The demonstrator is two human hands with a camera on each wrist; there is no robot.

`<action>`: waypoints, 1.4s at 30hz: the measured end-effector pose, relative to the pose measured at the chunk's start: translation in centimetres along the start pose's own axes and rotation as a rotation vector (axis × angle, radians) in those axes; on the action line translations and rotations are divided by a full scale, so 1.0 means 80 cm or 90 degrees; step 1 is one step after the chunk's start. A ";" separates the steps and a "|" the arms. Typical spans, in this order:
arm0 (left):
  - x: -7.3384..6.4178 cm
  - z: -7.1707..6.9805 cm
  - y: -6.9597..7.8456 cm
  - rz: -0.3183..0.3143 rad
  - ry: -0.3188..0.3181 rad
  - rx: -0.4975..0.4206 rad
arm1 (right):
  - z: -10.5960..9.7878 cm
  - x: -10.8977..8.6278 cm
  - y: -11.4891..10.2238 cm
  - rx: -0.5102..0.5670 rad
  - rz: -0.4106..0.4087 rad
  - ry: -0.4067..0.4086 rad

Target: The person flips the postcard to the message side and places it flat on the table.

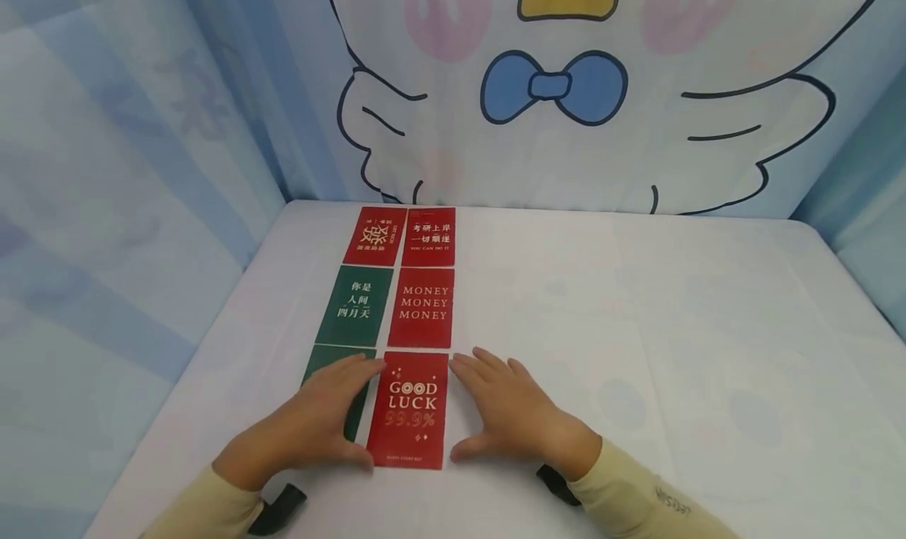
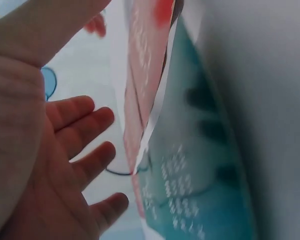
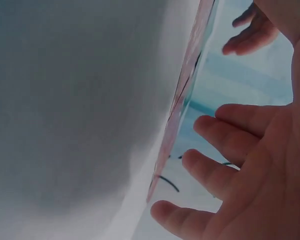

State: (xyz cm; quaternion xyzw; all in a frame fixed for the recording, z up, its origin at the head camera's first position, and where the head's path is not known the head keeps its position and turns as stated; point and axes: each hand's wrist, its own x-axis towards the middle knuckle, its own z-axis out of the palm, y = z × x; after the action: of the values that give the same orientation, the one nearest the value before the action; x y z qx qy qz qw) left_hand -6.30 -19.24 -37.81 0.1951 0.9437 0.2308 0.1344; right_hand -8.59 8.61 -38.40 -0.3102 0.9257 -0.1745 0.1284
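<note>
A red card printed "GOOD LUCK 99.9%" (image 1: pixel 408 437) lies flat on the table between my hands. My left hand (image 1: pixel 311 417) is at its left edge, above a green card (image 1: pixel 333 356) that it partly covers. Along the red card's right edge is my right hand (image 1: pixel 506 409), thumb and fingers spread apart. Both wrist views show extended fingers (image 2: pixel 92 167) with nothing held; whether the fingertips touch the card is unclear. Farther back lie a red "MONEY" card (image 1: pixel 422 330), a green card with white characters (image 1: pixel 347 330) and two red cards (image 1: pixel 429 256) in the last row.
The cards form two columns on the left half of a white table (image 1: pixel 637 311). A curtain with a blue bow tie print (image 1: pixel 549 86) hangs behind the table, and more curtain (image 1: pixel 106 208) closes off the left side. Dark wrist straps (image 1: pixel 278 510) show at both sleeves.
</note>
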 end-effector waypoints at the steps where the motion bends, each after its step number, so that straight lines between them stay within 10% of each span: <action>1: 0.000 0.003 0.001 -0.001 -0.008 0.005 | 0.002 0.001 -0.004 -0.006 -0.001 -0.013; 12: 0.000 0.014 0.005 0.014 -0.042 0.044 | 0.013 0.009 -0.025 -0.024 -0.009 -0.071; 27: -0.003 -0.004 -0.005 0.023 -0.055 -0.066 | 0.011 0.016 -0.025 -0.046 -0.018 -0.036; 42: 0.011 0.002 0.000 0.003 0.124 -0.030 | -0.002 0.021 -0.026 0.023 -0.035 0.073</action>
State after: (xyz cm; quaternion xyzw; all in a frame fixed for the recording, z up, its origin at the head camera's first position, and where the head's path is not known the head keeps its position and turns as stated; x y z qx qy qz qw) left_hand -7.05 -18.78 -38.06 0.1703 0.9463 0.2709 0.0457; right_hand -8.83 6.05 -37.60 -0.3228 0.9193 -0.2121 0.0757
